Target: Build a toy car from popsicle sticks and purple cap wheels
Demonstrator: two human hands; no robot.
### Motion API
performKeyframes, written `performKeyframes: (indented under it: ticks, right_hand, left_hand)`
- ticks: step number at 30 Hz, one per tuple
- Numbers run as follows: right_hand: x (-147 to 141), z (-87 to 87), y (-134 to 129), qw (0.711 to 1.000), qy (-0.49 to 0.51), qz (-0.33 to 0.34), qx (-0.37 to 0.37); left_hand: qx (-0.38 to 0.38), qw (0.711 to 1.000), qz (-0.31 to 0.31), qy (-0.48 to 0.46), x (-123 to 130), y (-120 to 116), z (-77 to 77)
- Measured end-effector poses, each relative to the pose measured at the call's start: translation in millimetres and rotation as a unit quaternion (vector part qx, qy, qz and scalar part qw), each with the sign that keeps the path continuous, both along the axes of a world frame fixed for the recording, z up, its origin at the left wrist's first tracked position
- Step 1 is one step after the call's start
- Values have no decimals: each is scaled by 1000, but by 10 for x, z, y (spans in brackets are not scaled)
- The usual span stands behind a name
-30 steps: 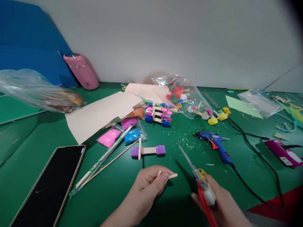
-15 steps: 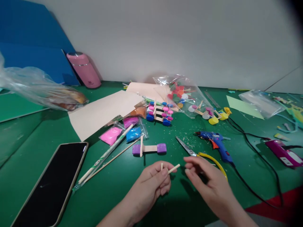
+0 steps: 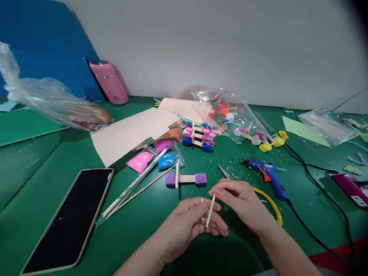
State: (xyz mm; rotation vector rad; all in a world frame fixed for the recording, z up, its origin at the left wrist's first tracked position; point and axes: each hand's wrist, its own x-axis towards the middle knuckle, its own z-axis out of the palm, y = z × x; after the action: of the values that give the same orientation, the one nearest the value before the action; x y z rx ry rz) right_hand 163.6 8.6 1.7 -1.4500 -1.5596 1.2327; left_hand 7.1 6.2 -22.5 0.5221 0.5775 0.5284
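My right hand (image 3: 240, 201) pinches one end of a short wooden stick (image 3: 210, 212), which slants down in front of the left palm. A second short stick (image 3: 202, 201) is held under the thumb of my left hand (image 3: 186, 218), with only its tip clearly showing; the other left fingers are spread. Just beyond the hands lies a dumbbell-shaped piece (image 3: 186, 179) made of a flat craft stick with purple blocks at both ends and an upright stick near its left end. Scissors (image 3: 225, 172) with a yellow handle lie partly hidden behind my right hand.
A blue glue gun (image 3: 267, 176) lies right, its black cord trailing to a purple power strip (image 3: 352, 188). A phone (image 3: 70, 222) is at left, near a long wooden stick (image 3: 140, 191) and clay packets (image 3: 166, 160). Small colourful models (image 3: 198, 136) stand behind; a pink bottle (image 3: 109, 82) leans on the wall.
My right hand has moved left and taken one stick from my left hand, turning it more upright. My left fingers have spread. The view has shifted slightly left.
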Motion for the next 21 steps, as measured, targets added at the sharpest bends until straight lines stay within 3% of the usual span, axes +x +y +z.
performKeyframes:
  ticks: [3,10,21]
  right_hand:
    - [0,30,32,998,-23,66,7]
    - [-51,-32,2,997,28,58,29]
    - [-86,-5,12,995,38,94,-7]
  left_hand:
    - [-4,1000,-13,-4,2,-7,-23]
    - [10,999,25,-29,7,-21,-75]
    - [-3,999,11,-37,6,-21,-74]
